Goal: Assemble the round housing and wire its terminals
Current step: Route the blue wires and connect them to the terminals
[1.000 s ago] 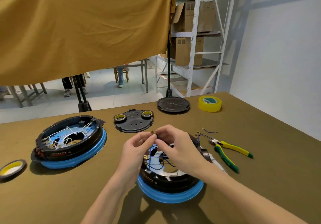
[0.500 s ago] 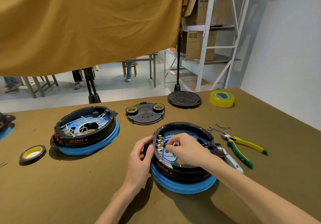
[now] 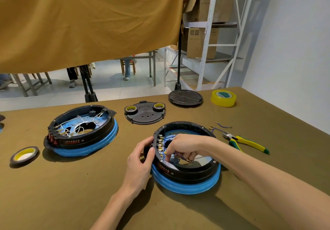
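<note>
Two housings sit on the table (image 3: 53, 194); the round housing (image 3: 187, 169) I am wiring is the nearer one. My left hand (image 3: 141, 160) grips its left rim, my right hand (image 3: 185, 146) reaches inside, fingers curled, pinching a blue wire (image 3: 178, 160) beside the terminals (image 3: 160, 144). Right of the housing lie pliers (image 3: 246, 142); behind it, a black cover plate (image 3: 145, 114).

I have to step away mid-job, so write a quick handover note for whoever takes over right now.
Left hand grips the left rim of the near housing, steadying it. Right hand reaches inside, its grip pinching a blue wire by the terminal row. Done: several blue wires already run to the terminals. Left: seat this wire, fit the spare wires lying by the pliers, then add the cover plate. The second housing, with white wires, sits to the left.
</note>
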### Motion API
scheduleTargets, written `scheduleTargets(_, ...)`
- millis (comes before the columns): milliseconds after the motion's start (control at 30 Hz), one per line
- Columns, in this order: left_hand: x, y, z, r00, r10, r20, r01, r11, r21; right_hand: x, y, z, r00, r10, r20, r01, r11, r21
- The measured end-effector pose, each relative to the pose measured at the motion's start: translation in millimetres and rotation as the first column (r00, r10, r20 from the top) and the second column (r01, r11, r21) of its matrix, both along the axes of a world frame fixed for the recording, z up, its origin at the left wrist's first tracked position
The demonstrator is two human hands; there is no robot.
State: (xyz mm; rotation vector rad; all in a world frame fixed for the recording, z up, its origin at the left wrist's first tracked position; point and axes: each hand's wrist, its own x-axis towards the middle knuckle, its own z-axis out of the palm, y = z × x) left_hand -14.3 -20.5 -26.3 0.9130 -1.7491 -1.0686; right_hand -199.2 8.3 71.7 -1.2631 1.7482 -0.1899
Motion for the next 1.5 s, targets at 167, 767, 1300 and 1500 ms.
scheduleTargets(167,0,0,-2,1.0,0.001,-0.014,-0.002,1.0,-0.024,5,-12,2,0.999,-0.007,-0.038,0.009,0.998,0.063)
scheduleTargets(767,0,1,-3,0.999,-0.001,-0.045,0.001,1.0,-0.009,1,-22,-12,0.999,-0.029,-0.037,0.033,0.993,0.11)
scheduleTargets(1300,2,3,-4,0.992,0.081,-0.096,-0.083,0.996,-0.014,0,-25,-14,0.999,-0.036,-0.014,0.037,0.992,0.124)
scheduleTargets(1500,5,2,-7,0.992,0.098,-0.078,-0.103,0.992,-0.067,1,-27,-15,1.0,-0.014,-0.02,0.016,0.994,0.109)
